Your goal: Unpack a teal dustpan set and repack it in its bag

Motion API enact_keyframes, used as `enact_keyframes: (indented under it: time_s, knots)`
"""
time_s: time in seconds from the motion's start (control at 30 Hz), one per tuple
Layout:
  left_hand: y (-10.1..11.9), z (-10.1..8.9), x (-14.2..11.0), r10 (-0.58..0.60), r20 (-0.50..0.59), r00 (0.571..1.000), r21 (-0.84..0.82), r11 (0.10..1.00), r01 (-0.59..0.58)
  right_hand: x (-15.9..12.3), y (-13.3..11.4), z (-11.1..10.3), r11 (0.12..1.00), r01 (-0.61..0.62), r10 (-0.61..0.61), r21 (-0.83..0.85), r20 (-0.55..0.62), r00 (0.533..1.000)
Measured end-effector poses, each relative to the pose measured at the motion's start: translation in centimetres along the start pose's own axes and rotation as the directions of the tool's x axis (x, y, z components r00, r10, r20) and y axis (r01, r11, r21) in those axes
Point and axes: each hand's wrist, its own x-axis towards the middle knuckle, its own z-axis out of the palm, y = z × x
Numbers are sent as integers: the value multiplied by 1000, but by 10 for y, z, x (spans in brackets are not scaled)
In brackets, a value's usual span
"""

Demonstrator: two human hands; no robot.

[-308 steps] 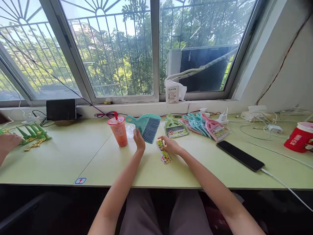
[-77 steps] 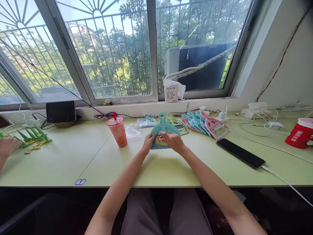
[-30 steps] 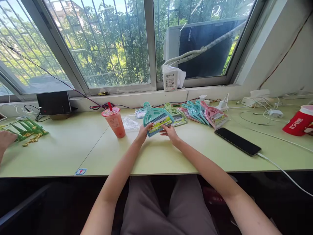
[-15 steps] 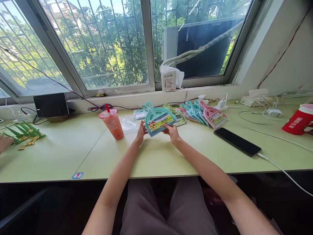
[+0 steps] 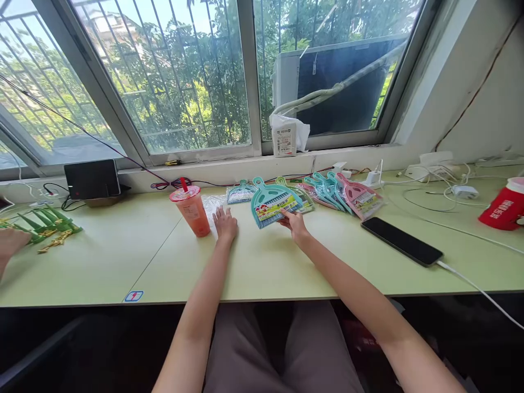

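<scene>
On the green desk, her right hand [image 5: 295, 224] pinches the teal dustpan set [image 5: 273, 203], handle pointing toward the window; her left hand [image 5: 225, 224] rests open, empty, just left of it.

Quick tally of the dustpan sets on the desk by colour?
Teal dustpan sets: 4 (one under the right hand, one behind it, two in the fan)
Green set: 1
Pink sets: 2, second partly hidden
Total: 7
</scene>
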Motion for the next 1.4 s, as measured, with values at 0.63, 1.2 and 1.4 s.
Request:
enact_keyframes:
  time_s: [0.63,1.2,1.4]
  knots:
    - [24,-12,-7,282,206,937,-96,959,-268,1,4,-3,999,-28,28,15,-6,1000]
    - [29,-8,-13,599,148,787,-210,796,-567,1,0,-4,996,-72,74,48,-29,997]
    - [38,-21,-10,406,-73,911,-520,764,-382,1,-3,-4,991,-99,104,90,-51,993]
